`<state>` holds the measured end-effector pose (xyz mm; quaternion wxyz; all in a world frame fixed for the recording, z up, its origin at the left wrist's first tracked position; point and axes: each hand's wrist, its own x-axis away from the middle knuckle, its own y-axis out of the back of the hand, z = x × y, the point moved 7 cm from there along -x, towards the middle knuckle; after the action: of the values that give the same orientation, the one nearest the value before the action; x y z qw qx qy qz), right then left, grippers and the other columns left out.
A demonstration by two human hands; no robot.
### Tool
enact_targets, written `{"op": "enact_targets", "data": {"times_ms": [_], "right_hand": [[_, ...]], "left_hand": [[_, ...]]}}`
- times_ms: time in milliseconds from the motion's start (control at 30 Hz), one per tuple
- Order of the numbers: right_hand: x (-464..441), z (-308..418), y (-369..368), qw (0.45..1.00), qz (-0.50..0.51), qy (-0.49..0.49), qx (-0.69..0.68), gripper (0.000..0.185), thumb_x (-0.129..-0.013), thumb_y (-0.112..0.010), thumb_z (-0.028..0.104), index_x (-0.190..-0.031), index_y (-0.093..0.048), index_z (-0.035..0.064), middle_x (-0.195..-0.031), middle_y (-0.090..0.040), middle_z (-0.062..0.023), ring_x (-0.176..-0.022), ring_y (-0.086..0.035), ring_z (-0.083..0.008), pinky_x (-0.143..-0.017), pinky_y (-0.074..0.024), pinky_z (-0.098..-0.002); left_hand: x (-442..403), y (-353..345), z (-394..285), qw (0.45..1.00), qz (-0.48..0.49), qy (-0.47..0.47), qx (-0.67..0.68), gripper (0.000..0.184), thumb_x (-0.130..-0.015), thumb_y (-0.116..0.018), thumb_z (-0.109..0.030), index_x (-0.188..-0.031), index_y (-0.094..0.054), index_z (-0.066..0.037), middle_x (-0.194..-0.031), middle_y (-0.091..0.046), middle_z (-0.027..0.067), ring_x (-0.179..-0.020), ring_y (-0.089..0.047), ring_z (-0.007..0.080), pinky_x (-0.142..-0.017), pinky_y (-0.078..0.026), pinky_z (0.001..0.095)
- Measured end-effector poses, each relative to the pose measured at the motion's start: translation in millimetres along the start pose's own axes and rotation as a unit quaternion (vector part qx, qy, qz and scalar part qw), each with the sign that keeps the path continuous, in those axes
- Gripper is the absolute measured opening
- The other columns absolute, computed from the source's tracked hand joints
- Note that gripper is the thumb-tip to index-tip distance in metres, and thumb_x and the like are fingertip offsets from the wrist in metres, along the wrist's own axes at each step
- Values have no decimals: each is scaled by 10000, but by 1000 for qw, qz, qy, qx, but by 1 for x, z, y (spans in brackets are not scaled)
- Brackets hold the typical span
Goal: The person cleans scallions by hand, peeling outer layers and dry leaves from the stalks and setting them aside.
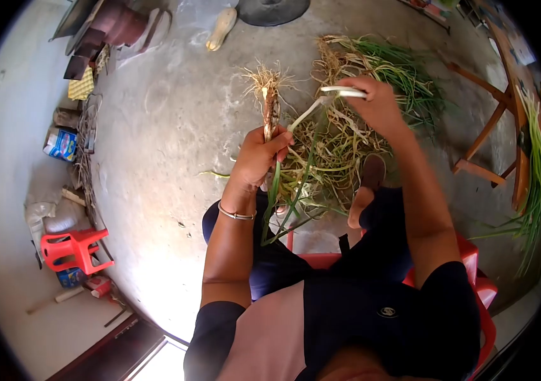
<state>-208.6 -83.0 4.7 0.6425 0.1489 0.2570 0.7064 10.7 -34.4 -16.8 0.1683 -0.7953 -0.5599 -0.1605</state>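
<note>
My left hand (259, 157) is closed round a bunch of green onions (271, 111), held upright with the bushy roots on top and green leaves hanging below the fist. One pale stalk (307, 115) slants from this hand up towards the right. My right hand (375, 105) is closed on a slim, glossy white object (344, 92), which shows as two narrow strips; its kind is unclear. The stalk's upper end meets or passes close to this object. Beneath both hands lies a heap of yellowed onion leaves and peelings (340, 149).
More green onions (404, 70) lie on the concrete floor beyond my right hand. Others (534, 171) hang beside a wooden frame (483, 149) at right. A red stool (76, 249) stands by the left wall. A squash (221, 29) and a dark round lid-like thing (273, 7) are ahead.
</note>
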Motion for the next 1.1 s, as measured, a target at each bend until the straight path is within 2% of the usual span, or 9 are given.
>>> {"op": "enact_targets", "data": {"times_ms": [133, 467, 567, 667, 733, 800, 900, 1000, 1100], "right_hand": [[2, 0, -30, 996, 72, 11, -58, 360, -713, -576, 75, -1073, -582, 98, -830, -629, -112, -712, -595, -252, -670, -458, -331], [8, 13, -29, 989, 68, 88, 101, 209, -747, -530, 124, -935, -581, 49, -789, -592, -166, -723, -559, -348, -641, -444, -402], [6, 7, -29, 993, 72, 44, 82, 185, -763, -521, 146, -890, -575, 23, -734, -580, -155, -638, -559, -310, -589, -438, -380], [-5, -26, -15, 997, 28, -33, -67, 180, -794, -504, 175, -845, -573, 16, -610, -522, -83, -513, -505, -202, -503, -397, -324], [-6, -63, -9, 900, 75, -241, -355, 153, -809, -494, 180, -867, -548, 49, -554, -336, 33, -503, -371, -91, -494, -323, -269], [-5, -60, -1, 911, 67, -230, -334, 223, -795, -526, 181, -981, -578, 71, -547, -308, 55, -472, -297, -71, -477, -274, -237], [2, -12, -6, 986, 112, -106, -65, 340, -791, -574, 165, -1117, -569, 70, -560, -342, 79, -489, -285, -53, -478, -258, -234], [1, 5, -26, 976, 91, -48, -192, 300, -811, -598, 210, -1077, -598, 72, -571, -383, 80, -481, -293, -37, -462, -257, -221], [12, 18, -49, 935, 118, -132, -308, 270, -831, -600, 267, -1005, -625, 61, -586, -414, 89, -452, -287, -10, -424, -223, -187]], "left_hand": [[-2, -3, 0, 1000, 8, 11, 11, 137, -827, -552, -153, -761, -571, -34, -530, -448, -21, -464, -364, 44, -430, -234, 189], [-6, 0, -3, 999, 6, 3, 49, 160, -838, -560, -176, -786, -582, -26, -534, -435, -27, -464, -335, 43, -423, -210, 195], [-6, -4, -2, 998, 16, 1, 54, 162, -840, -560, -181, -789, -582, -28, -539, -440, -27, -466, -340, 40, -423, -210, 194], [-5, -9, -3, 999, 27, -4, 30, 159, -859, -544, -181, -816, -572, -30, -547, -422, -39, -475, -330, 30, -414, -196, 174], [-5, -4, -4, 998, 32, -18, 59, 159, -860, -547, -185, -822, -574, -33, -554, -431, -36, -476, -339, 30, -414, -203, 171], [-7, -2, -2, 997, 17, -17, 73, 173, -859, -560, -199, -838, -579, -29, -578, -480, -19, -472, -347, 35, -416, -223, 164], [-13, -3, -4, 996, -35, -31, 71, 189, -843, -593, -193, -894, -593, -12, -682, -599, 40, -461, -370, 41, -427, -280, 157], [-20, -13, -3, 997, -18, -44, 65, 199, -833, -606, -195, -896, -599, -7, -717, -618, 61, -461, -375, 41, -430, -292, 162], [-22, -27, 1, 998, 3, -31, 62, 197, -830, -612, -194, -883, -605, -4, -726, -624, 71, -459, -373, 43, -432, -296, 166]]}}
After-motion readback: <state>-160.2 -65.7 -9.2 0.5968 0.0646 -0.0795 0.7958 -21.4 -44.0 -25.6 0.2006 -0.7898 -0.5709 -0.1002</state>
